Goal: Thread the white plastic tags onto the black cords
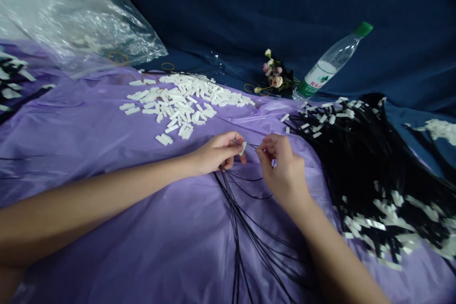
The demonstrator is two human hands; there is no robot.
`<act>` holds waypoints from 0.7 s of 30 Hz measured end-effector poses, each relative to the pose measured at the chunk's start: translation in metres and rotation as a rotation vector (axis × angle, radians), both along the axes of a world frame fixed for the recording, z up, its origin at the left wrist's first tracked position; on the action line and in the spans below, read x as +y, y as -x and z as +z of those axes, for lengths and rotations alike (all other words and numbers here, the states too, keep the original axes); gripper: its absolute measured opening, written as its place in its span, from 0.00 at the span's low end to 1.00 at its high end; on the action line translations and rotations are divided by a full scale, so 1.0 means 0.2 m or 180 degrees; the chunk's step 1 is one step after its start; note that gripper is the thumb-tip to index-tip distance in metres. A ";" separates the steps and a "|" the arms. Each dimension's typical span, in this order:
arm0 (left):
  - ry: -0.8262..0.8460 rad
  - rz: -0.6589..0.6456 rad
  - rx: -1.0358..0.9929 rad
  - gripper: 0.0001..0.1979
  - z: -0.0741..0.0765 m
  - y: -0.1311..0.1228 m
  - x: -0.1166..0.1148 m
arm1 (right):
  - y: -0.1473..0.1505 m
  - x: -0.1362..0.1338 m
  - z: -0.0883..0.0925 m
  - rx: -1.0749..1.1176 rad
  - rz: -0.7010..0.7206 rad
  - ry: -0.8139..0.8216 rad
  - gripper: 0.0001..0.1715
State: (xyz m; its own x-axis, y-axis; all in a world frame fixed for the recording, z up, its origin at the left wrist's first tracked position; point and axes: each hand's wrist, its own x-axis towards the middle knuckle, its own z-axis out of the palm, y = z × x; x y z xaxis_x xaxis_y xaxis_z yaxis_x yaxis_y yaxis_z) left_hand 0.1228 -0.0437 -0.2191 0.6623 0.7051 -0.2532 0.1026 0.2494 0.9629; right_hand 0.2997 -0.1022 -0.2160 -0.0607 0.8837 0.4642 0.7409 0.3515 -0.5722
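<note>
My left hand (225, 152) is closed, pinching a small white plastic piece (243, 148) between thumb and fingers. Several thin black cords (233, 204) hang down from under this hand toward the front. My right hand (281, 161) is closed in a pinch on a black cord (252, 145), which runs across the short gap to the white piece. Whether the cord passes through the piece is too small to tell. Beyond my left hand lies a loose heap of similar white pieces (188, 102) on the purple cloth (142, 228).
At the right lies a big bundle of black cords (359, 166) with white pieces at its ends. A tilted bottle (320, 73) and artificial flowers (274, 76) stand at the back. A clear plastic bag (89, 23) lies back left, with more black cords (24, 102) at the left edge.
</note>
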 end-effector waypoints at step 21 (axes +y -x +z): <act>-0.0265 0.0041 -0.0142 0.06 -0.03 -0.01 -0.01 | 0.01 -0.01 0.01 0.0071 -0.0099 0.0221 0.09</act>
State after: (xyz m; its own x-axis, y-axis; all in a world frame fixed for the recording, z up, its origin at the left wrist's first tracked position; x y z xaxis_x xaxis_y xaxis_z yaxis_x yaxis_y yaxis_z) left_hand 0.1255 -0.0463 -0.2244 0.6624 0.7310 -0.1638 0.0565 0.1693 0.9839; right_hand 0.2970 -0.1033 -0.2140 -0.0230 0.9150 0.4028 0.7378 0.2874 -0.6108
